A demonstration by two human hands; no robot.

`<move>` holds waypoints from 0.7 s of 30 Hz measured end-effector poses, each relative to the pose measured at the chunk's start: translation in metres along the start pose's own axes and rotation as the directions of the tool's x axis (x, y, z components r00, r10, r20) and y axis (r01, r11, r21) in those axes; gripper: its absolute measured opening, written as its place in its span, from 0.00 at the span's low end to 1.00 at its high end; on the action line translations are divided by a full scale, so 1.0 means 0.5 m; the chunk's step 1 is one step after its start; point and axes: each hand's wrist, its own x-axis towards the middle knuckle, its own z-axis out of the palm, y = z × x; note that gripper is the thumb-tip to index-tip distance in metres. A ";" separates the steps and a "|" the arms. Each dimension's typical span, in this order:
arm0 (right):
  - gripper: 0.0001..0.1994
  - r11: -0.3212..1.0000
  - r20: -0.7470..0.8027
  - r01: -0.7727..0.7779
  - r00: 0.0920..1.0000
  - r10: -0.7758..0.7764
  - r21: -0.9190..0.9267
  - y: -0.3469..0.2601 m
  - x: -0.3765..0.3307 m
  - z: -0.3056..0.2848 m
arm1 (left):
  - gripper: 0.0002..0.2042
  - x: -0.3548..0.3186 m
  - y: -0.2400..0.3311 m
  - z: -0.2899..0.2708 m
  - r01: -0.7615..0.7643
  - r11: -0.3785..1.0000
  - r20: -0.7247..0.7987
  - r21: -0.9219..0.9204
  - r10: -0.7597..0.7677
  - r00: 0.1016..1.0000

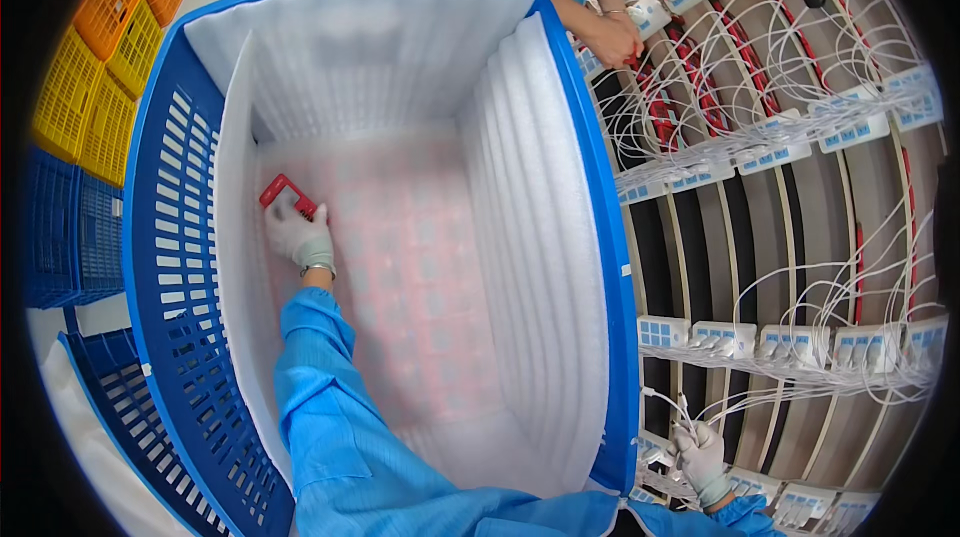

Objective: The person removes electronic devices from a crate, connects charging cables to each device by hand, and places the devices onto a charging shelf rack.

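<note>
Deep inside crate (pixel 160 267), left hand (pixel 300 235) on red part (pixel 286 193)

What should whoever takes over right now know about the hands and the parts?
Left hand: gloved, deep in the blue crate, fingers on a small red part by the left foam lining.
Right hand: gloved, at the white connectors and thin wires on the rack.
Done: a layer of parts shows faintly under the foam sheet on the floor.
Left: the red part is not released. A co-worker's hand works the rack's far end.
</note>
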 end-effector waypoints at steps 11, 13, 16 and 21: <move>0.10 0.982 -0.096 0.076 0.994 -0.060 0.170 -0.063 -0.023 -0.015 | 0.12 -0.065 -0.073 0.036 0.281 -0.019 0.281 -0.960 -0.121 0.952; 0.10 0.983 -0.085 0.068 0.995 -0.054 0.169 -0.091 -0.036 -0.047 | 0.12 -0.150 -0.015 -0.034 0.322 -0.161 0.331 -0.933 -0.034 0.943; 0.11 0.955 -0.095 0.102 0.992 -0.078 0.279 -0.096 -0.038 -0.068 | 0.12 -0.252 0.067 -0.181 0.277 -0.129 0.276 -0.952 0.023 0.961; 0.10 0.841 0.034 0.132 0.984 -0.175 0.525 -0.126 -0.040 -0.133 | 0.13 -0.406 0.234 -0.416 0.116 -0.093 0.076 -0.989 0.353 0.932</move>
